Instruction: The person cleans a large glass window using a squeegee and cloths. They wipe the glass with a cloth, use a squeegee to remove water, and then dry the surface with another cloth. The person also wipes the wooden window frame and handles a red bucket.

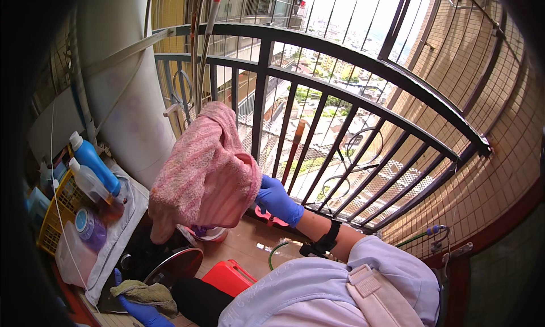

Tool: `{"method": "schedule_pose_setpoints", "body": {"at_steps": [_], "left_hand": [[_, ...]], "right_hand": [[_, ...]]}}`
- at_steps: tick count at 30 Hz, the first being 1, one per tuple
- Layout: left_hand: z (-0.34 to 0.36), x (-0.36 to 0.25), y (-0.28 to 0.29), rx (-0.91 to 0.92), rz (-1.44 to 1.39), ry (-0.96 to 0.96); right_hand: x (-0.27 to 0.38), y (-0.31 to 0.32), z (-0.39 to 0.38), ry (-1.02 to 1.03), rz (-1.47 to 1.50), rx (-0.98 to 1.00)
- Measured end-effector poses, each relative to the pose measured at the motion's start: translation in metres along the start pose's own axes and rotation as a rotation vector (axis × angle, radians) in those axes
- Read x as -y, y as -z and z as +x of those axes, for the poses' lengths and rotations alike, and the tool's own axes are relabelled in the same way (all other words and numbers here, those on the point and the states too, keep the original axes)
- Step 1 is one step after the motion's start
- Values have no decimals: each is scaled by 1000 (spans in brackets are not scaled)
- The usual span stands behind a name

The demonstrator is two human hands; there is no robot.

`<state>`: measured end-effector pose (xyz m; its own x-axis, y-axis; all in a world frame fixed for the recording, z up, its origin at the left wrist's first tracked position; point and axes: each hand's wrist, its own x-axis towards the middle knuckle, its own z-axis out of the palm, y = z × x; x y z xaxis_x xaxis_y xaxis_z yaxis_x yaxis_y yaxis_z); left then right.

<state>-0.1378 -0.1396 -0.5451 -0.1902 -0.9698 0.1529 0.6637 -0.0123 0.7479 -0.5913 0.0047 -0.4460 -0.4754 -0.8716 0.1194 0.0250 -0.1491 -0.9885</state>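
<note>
My right hand (280, 201), in a blue glove, grips the edge of a pink ribbed towel (201, 171) in front of the balcony railing. The towel hangs in bulky folds, and part of my fingers is hidden behind its edge. Low on the left, my left hand (143, 312), also in a blue glove, holds a crumpled olive-green cloth (146, 294) between thumb and fingers. Just beyond that cloth lies a dark round lid with a shiny rim (179, 266). Under the towel, a pinkish bucket (214, 235) shows only in part.
A dark metal railing (340, 100) curves across the far side. At left, a shelf holds a blue bottle (96, 163), a clear bottle (88, 178), a purple jar (91, 228) and a yellow basket (57, 213). A red plastic object (230, 277) and a green hose (276, 252) lie on the floor.
</note>
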Motion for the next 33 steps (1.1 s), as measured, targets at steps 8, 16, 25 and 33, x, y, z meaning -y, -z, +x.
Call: {"method": "schedule_pose_setpoints", "body": {"at_steps": [8,16,25,33], "left_hand": [[77,46,-30,-243,-118,274],[80,41,-144,-252,47,179],[86,77,-186,278,18,187],[50,77,-238,243,197,99]], "right_hand": [[20,85,-80,74,-253,-155],[60,128,-148,173,-267,-455],[79,163,-178,225,-30,-723],[80,184,-174,298,48,-689]]}}
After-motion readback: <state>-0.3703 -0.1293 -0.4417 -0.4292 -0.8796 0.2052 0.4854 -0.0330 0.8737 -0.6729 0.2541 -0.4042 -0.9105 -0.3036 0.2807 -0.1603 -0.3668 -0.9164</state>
